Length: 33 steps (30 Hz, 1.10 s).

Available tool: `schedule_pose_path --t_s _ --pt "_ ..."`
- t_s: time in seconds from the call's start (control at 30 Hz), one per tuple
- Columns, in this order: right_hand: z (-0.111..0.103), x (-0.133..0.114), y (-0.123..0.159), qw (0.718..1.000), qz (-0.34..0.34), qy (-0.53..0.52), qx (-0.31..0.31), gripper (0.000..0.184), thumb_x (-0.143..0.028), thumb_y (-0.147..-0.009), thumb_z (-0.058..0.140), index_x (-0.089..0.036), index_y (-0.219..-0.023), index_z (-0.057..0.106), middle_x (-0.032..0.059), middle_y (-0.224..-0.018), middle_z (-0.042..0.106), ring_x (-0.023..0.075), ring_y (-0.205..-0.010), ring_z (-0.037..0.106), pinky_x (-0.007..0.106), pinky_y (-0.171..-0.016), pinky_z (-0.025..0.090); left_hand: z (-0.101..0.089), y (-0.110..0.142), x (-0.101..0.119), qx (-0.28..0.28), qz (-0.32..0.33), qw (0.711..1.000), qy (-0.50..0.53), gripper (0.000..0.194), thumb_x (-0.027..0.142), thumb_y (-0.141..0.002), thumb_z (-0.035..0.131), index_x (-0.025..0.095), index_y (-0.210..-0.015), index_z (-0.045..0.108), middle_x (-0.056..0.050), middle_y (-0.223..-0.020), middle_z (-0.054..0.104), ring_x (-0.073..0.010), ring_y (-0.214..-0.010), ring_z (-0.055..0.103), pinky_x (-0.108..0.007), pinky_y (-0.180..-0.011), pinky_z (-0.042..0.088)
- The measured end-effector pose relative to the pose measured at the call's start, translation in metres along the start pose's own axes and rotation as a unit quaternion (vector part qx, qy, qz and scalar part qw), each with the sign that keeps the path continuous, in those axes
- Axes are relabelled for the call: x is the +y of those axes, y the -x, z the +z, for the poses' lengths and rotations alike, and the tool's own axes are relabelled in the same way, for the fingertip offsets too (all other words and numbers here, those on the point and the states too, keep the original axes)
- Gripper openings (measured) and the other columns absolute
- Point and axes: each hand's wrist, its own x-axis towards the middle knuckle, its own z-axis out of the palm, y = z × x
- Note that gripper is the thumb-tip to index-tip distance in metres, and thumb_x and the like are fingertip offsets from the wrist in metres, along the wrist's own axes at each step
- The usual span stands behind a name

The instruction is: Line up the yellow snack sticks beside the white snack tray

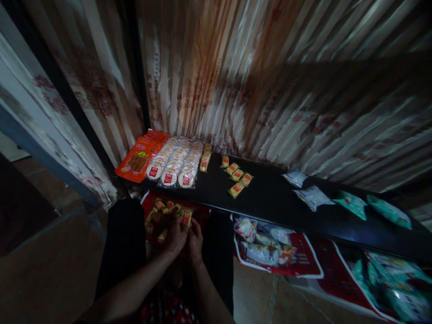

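Between my knees, my left hand [177, 237] and my right hand [195, 240] meet over a red basket [202, 215]. Their fingertips pinch a small yellow snack packet [186, 217] with a red label. More yellow packets [159, 205] lie loose in the basket, partly hidden by my hands. On the black shelf [216, 193] just beyond, several similar packets [237, 175] are scattered, and a short row of them [204, 161] stands beside rows of round white crackers [168, 176] in clear wrap.
An orange snack bag [138, 157] lies at the shelf's left end. White packets [313, 197] and green packets [353, 204] rest toward its right. Below are a red basket of white packets [259, 253] and another with green bags [405, 297]. Pleated curtain [236, 81] hangs behind.
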Motion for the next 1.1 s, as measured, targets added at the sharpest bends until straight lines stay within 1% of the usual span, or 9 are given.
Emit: schedule_pose_path --t_s 0.13,0.3,0.47,0.53,0.67,0.77,0.87,0.97,1.1 --pt "0.000 -0.006 0.002 1.000 0.012 0.004 0.001 0.044 -0.037 -0.061 0.066 -0.022 -0.102 0.066 0.0022 -0.095 0.072 0.0208 -0.090 0.065 0.029 -0.077 0.050 0.000 0.003 0.002 -0.011 -0.036 0.999 0.004 0.038 0.026 -0.080 0.046 0.009 -0.113 0.054 -0.016 -0.119 0.061 -0.0230 -0.113 0.055 -0.034 -0.099 0.039" --pt "0.000 -0.010 0.004 1.000 0.030 0.001 0.010 0.038 -0.034 -0.060 0.065 -0.022 -0.096 0.068 0.0014 -0.092 0.072 0.0198 -0.086 0.065 0.027 -0.075 0.049 -0.001 0.004 0.003 -0.023 -0.062 0.998 0.021 0.038 0.030 -0.080 0.048 0.010 -0.112 0.055 -0.015 -0.116 0.062 -0.0217 -0.108 0.057 -0.032 -0.096 0.040" --pt "0.001 -0.013 0.005 0.997 0.066 -0.038 0.008 0.037 -0.031 -0.057 0.065 -0.020 -0.093 0.067 0.0008 -0.082 0.072 0.0180 -0.075 0.065 0.027 -0.068 0.049 0.000 0.001 0.002 -0.025 -0.078 0.995 0.052 0.031 0.025 -0.079 0.050 0.012 -0.106 0.058 -0.014 -0.109 0.065 -0.0207 -0.102 0.060 -0.030 -0.090 0.043" --pt "0.002 -0.013 0.005 0.996 0.074 -0.041 0.017 0.036 -0.030 -0.057 0.065 -0.020 -0.091 0.067 0.0002 -0.080 0.072 0.0173 -0.073 0.064 0.026 -0.066 0.049 0.000 0.000 0.001 -0.024 -0.078 0.995 0.062 0.028 0.023 -0.079 0.050 0.013 -0.104 0.059 -0.012 -0.106 0.066 -0.0200 -0.099 0.061 -0.028 -0.088 0.044" --pt "0.003 -0.011 0.003 0.996 0.069 -0.050 0.026 0.035 -0.031 -0.057 0.064 -0.020 -0.090 0.067 0.0009 -0.085 0.072 0.0185 -0.080 0.065 0.028 -0.072 0.049 -0.001 -0.001 -0.003 -0.019 -0.088 0.994 0.068 0.027 0.023 -0.079 0.050 0.015 -0.102 0.060 -0.011 -0.106 0.067 -0.0205 -0.101 0.061 -0.030 -0.090 0.043" --pt "0.002 -0.008 0.001 0.995 0.061 -0.071 0.021 0.033 -0.030 -0.057 0.063 -0.020 -0.088 0.067 0.0018 -0.087 0.072 0.0185 -0.084 0.065 0.029 -0.078 0.049 0.000 -0.002 -0.006 -0.028 -0.095 0.992 0.081 0.025 0.023 -0.080 0.047 0.016 -0.100 0.061 -0.010 -0.104 0.068 -0.0200 -0.098 0.062 -0.030 -0.089 0.044" --pt "0.001 -0.004 -0.001 0.994 0.059 -0.094 0.020 0.031 -0.029 -0.056 0.063 -0.019 -0.086 0.067 0.0024 -0.086 0.072 0.0182 -0.084 0.065 0.031 -0.081 0.048 0.002 -0.003 -0.011 -0.031 -0.107 0.989 0.096 0.028 0.023 -0.082 0.043 0.014 -0.102 0.061 -0.012 -0.109 0.066 -0.0192 -0.101 0.061 -0.028 -0.091 0.043" --pt "0.000 0.000 -0.004 0.993 0.056 -0.106 0.020 0.030 -0.030 -0.056 0.065 -0.019 -0.084 0.067 0.0034 -0.087 0.072 0.0188 -0.086 0.065 0.032 -0.082 0.048 0.006 -0.005 -0.016 -0.019 -0.127 0.986 0.106 0.032 0.023 -0.083 0.041 0.013 -0.107 0.059 -0.014 -0.121 0.061 -0.0195 -0.113 0.056 -0.030 -0.098 0.039" --pt "-0.001 0.001 -0.004 0.991 0.067 -0.108 0.034 0.029 -0.032 -0.056 0.068 -0.019 -0.082 0.068 0.0019 -0.084 0.072 0.0181 -0.083 0.066 0.030 -0.080 0.049 0.009 -0.008 -0.025 -0.006 -0.141 0.982 0.124 0.032 0.022 -0.083 0.040 0.012 -0.109 0.058 -0.014 -0.126 0.058 -0.0198 -0.118 0.052 -0.032 -0.102 0.036"
